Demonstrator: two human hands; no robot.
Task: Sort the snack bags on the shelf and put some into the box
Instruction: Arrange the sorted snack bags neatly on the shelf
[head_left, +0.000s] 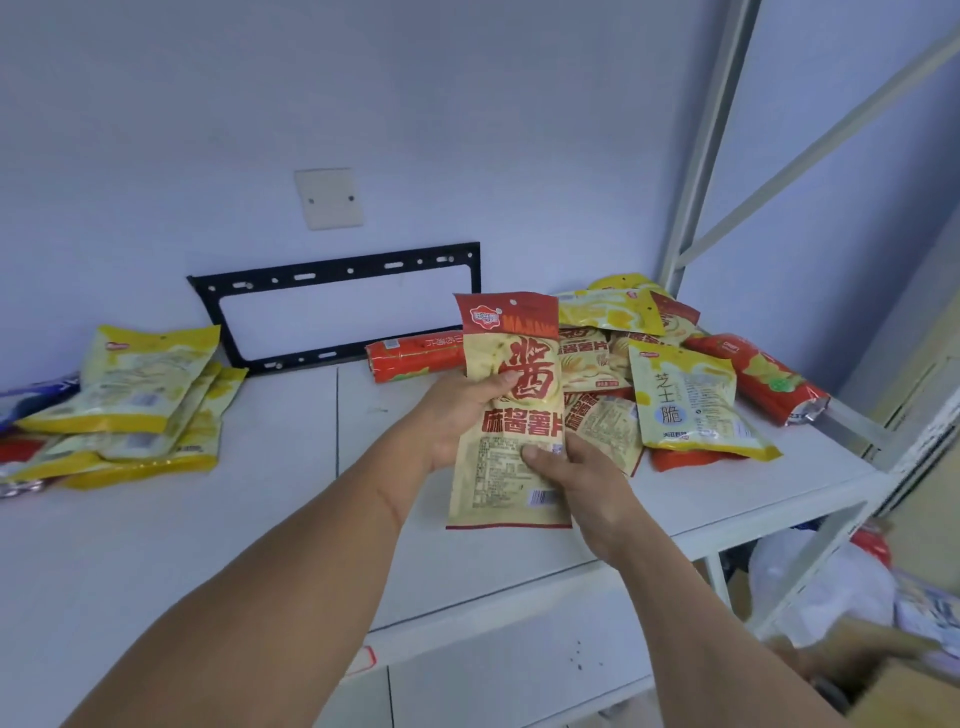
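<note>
Snack bags are lying in two groups on the white shelf (291, 519): a yellow stack (140, 405) at the left and a mixed heap (691, 384) at the right. One red-and-cream bag (511, 410) is being held upright above the shelf, long axis vertical, just beside the heap. The left hand (457, 421) is gripping its left edge with the thumb across the print, and the right hand (576, 483) is pinching its lower right corner. Both hands are equally near it. The box is likely the brown shape (883, 675) cut off at the lower right, too blurred to confirm
</note>
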